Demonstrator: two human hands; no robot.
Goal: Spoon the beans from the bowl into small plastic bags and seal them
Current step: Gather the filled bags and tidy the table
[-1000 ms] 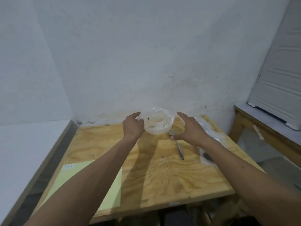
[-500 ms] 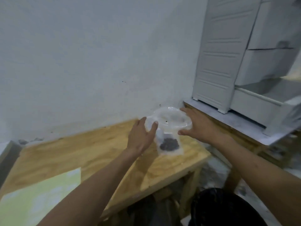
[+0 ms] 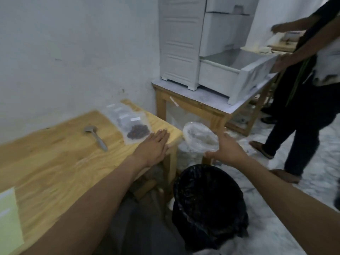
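Note:
A clear plastic bowl [image 3: 200, 137] hangs past the right edge of the wooden table [image 3: 55, 162], above a bin, held by my right hand [image 3: 225, 150] at its near rim. No beans show in it. My left hand [image 3: 153, 146] lies flat, fingers together, on the table's right end, just beside a small clear bag of dark beans [image 3: 136, 132]. More small clear bags [image 3: 119, 115] lie behind it toward the wall. A metal spoon [image 3: 95, 137] rests on the table left of the bags.
A bin lined with a black bag [image 3: 207, 203] stands on the floor below the bowl. A second wooden table [image 3: 200, 103] carries a white drawer unit [image 3: 202, 43] with an open drawer. Another person [image 3: 301, 85] stands at the right. A yellow sheet [image 3: 9, 223] lies at the table's near left.
The view has swung right. The bowl has moved off the table and over the bin, held now by my right hand alone. My left hand has let go and dropped flat onto the table.

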